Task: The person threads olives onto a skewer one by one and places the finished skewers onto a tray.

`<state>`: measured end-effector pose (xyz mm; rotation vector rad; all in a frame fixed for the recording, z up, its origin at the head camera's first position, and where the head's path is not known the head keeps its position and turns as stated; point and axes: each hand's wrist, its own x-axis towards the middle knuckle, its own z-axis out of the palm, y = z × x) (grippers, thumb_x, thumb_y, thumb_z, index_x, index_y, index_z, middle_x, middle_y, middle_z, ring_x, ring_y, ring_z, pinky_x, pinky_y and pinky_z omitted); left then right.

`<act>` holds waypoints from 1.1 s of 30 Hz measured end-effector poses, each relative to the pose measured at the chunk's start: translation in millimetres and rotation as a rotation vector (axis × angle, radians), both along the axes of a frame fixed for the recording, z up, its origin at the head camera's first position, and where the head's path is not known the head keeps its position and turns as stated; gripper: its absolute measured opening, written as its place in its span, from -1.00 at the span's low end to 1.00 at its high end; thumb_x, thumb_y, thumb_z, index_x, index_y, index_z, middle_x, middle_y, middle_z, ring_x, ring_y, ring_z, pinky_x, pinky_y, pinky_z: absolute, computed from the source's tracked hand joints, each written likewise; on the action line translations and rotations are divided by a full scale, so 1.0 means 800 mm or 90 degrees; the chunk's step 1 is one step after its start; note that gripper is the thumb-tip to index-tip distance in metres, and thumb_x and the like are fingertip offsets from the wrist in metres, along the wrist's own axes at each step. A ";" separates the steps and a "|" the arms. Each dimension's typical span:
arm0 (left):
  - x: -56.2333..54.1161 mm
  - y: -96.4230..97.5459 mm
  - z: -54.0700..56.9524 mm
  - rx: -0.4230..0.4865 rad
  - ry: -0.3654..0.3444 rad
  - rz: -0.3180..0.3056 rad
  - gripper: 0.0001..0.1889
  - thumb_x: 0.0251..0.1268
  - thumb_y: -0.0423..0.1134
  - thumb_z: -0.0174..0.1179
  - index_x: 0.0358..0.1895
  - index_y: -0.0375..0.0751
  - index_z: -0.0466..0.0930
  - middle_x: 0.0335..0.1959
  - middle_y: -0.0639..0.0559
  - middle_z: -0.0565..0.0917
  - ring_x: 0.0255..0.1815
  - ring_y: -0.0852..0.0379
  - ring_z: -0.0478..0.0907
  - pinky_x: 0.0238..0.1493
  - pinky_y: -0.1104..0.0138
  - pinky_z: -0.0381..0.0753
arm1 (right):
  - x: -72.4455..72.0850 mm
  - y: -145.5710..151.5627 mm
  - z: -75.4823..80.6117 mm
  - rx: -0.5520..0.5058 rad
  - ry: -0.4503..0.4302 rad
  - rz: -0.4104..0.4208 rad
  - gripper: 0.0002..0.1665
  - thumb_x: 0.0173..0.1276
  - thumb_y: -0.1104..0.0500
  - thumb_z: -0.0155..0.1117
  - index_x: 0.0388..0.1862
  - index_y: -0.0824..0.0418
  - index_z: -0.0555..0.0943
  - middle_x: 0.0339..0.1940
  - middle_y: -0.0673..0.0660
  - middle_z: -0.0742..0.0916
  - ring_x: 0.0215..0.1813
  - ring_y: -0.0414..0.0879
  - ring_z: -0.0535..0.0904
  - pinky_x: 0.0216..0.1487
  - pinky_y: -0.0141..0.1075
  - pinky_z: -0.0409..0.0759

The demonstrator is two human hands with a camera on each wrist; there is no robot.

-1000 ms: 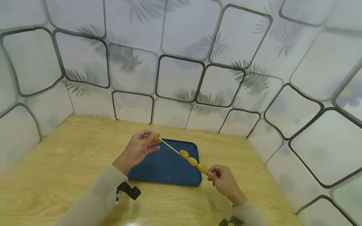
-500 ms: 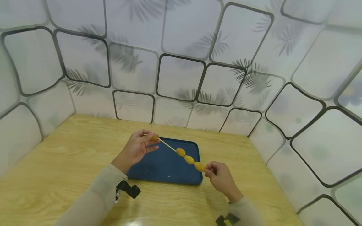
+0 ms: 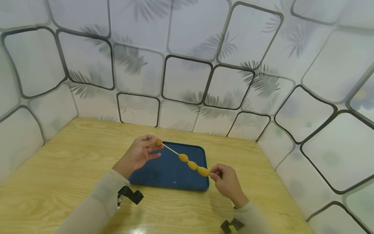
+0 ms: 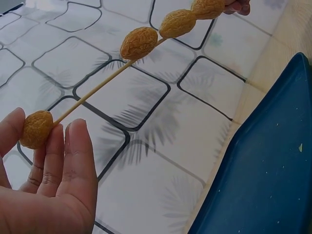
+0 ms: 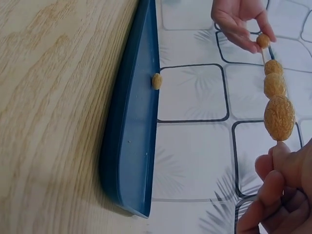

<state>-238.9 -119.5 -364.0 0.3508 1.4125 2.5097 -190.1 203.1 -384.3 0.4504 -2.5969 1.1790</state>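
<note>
A thin wooden skewer [image 3: 170, 149] slants between the two hands over the blue tray [image 3: 187, 183]. Three golden-brown, wrinkled fried balls sit close together on its right part, among them the middle ball [image 4: 178, 23] and the ball nearest the right hand [image 5: 279, 118]. My right hand [image 3: 227, 182] pinches the skewer's end just beyond them. At the other end, my left hand [image 3: 138, 154] pinches a fourth, single ball [image 4: 36, 129] between thumb and fingers, at the skewer's tip. A stretch of bare stick shows between this ball and the group.
One more fried ball [image 5: 156, 81] lies in the tray, seen in the right wrist view; the left hand covers that side in the head view. Small crumbs dot the tray. A wood-grain table [image 3: 87, 156] runs back to patterned walls [image 3: 187, 81].
Both hands have shifted slightly left with the skewer, the right hand more and a little upward. The grip on the skewer and the end ball stays the same.
</note>
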 end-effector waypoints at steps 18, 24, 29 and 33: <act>0.000 -0.001 0.005 -0.018 0.008 -0.006 -0.81 0.52 -0.26 0.04 -0.29 0.01 0.61 -0.22 0.12 0.66 -0.11 0.15 0.59 -0.15 0.24 0.65 | -0.001 -0.008 0.001 0.037 0.116 0.027 -0.75 0.17 0.54 0.32 -0.51 0.23 0.59 -0.66 -0.01 0.55 -0.63 -0.29 0.34 -0.63 -0.39 0.39; 0.004 -0.001 0.002 -0.031 0.002 -0.007 -0.80 0.52 -0.25 0.04 -0.31 0.00 0.61 -0.25 0.10 0.63 -0.13 0.15 0.60 -0.17 0.24 0.66 | 0.000 -0.010 0.001 0.056 0.120 0.035 -0.75 0.17 0.54 0.32 -0.51 0.22 0.59 -0.66 0.05 0.57 -0.64 -0.30 0.33 -0.62 -0.40 0.40; 0.003 0.002 0.001 -0.042 0.010 -0.006 -0.83 0.50 -0.23 0.07 -0.31 0.00 0.59 -0.24 0.08 0.62 -0.13 0.15 0.61 -0.16 0.22 0.65 | -0.002 -0.014 0.005 0.050 0.139 0.044 -0.74 0.15 0.55 0.31 -0.53 0.24 0.58 -0.68 0.06 0.56 -0.65 -0.31 0.32 -0.64 -0.40 0.38; 0.002 0.005 0.001 -0.046 0.014 -0.008 -0.85 0.49 -0.24 0.08 -0.31 -0.01 0.58 -0.24 0.07 0.62 -0.14 0.14 0.61 -0.17 0.21 0.66 | -0.005 -0.015 0.008 0.052 0.142 0.039 -0.74 0.13 0.56 0.32 -0.54 0.24 0.58 -0.69 0.00 0.55 -0.65 -0.30 0.31 -0.64 -0.40 0.37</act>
